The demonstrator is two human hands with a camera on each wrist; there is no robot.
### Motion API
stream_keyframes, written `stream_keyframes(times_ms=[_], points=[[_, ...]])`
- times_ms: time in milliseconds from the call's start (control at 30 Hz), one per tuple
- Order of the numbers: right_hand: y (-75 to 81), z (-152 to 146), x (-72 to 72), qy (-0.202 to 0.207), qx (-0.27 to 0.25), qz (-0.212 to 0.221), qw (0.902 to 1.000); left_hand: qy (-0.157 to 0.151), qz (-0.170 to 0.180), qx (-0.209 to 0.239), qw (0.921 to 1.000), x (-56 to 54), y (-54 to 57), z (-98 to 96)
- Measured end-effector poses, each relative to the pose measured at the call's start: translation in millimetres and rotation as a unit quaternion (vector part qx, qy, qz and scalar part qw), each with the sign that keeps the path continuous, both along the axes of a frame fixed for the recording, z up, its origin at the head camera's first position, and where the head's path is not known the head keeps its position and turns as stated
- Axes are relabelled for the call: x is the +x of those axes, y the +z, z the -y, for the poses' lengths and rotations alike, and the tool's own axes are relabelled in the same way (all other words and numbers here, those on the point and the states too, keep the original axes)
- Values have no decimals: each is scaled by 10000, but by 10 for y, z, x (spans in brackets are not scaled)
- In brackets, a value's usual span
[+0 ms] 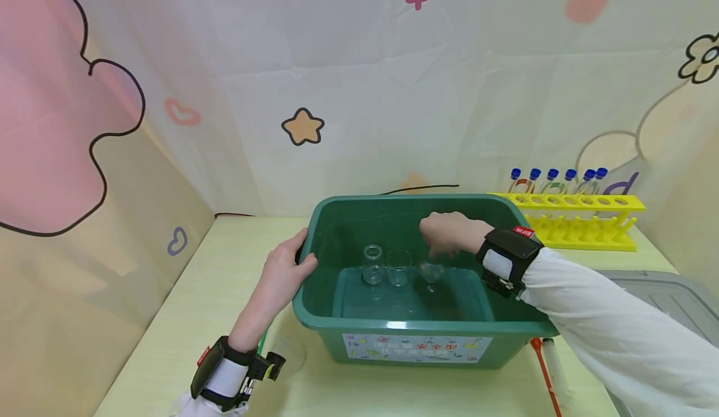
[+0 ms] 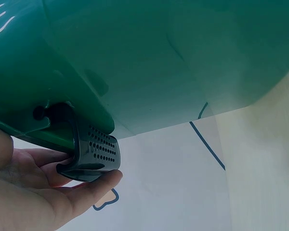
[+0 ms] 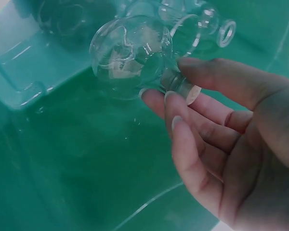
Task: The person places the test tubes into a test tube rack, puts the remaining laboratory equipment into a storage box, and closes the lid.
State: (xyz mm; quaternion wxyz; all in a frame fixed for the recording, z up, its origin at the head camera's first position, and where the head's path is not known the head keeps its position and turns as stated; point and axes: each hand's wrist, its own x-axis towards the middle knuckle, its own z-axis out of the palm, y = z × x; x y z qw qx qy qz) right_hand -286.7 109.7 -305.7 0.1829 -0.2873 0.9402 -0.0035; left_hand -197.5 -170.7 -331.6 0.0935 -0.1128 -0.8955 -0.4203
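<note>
A green plastic bin [image 1: 415, 326] stands on the table, several clear glass vessels inside it. My left hand [image 1: 285, 267] grips its left end, thumb on the rim and fingers about the black handle [image 2: 98, 151]. Inside the bin, my right hand [image 1: 452, 233] reaches down and pinches the stoppered neck of a round clear flask [image 3: 130, 57]; that flask [image 1: 431, 271] looks blurred in the head view. Left of it stand a clear glass beaker [image 1: 399, 270] and a narrow-mouthed glass bottle [image 1: 372, 267]. The bottle's open mouth [image 3: 226, 32] shows beyond my fingers in the right wrist view.
Behind the bin's right end is a yellow test tube rack [image 1: 584, 233] with several blue-capped tubes. A grey lid [image 1: 657, 292] lies at the right. A red stick-like tool [image 1: 545, 373] and a clear tube [image 1: 556, 367] lie at the bin's front right.
</note>
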Motion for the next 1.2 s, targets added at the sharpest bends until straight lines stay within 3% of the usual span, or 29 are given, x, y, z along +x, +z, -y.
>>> stream_keyframes(times_ms=[400,1200], points=[[-187,-8,-47,186,352,-334,9986,7,-40,-37,10000,-7,-10,-4],[-342,-16,-77,199,-38,-636,9978,31,60,-26,10000,2,-4,5]])
